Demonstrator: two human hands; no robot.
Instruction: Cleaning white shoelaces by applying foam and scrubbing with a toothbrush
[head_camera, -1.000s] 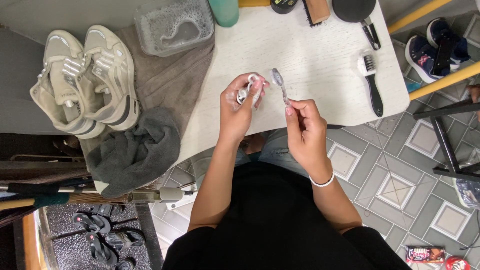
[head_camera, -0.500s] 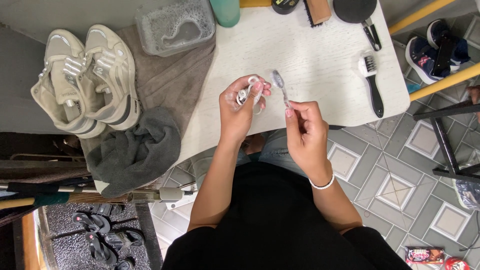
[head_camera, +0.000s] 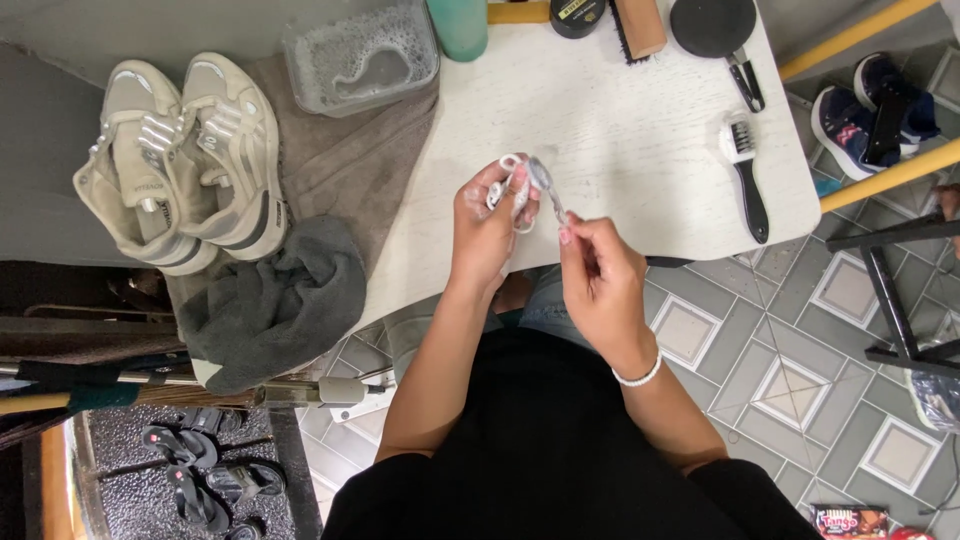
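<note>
Above the white counter (head_camera: 640, 130), the left hand (head_camera: 487, 225) is closing its grip on a bunched white shoelace (head_camera: 508, 183), most of it hidden inside the fingers. Just beside it, the right hand (head_camera: 598, 275) is pinching a small brush (head_camera: 546, 186), whose handle is disappearing under the fingertips.

Left of my left hand (head_camera: 490, 225): off-white sneakers (head_camera: 180, 165) with dark side stripes, brown towel (head_camera: 350, 170), charcoal cloth (head_camera: 275, 300). Above: white scuffed tabletop (head_camera: 620, 110). Right of my right hand (head_camera: 600, 280): black-handled, white-bristled brush (head_camera: 745, 170); grey diamond-patterned floor tiles (head_camera: 790, 370).
</note>
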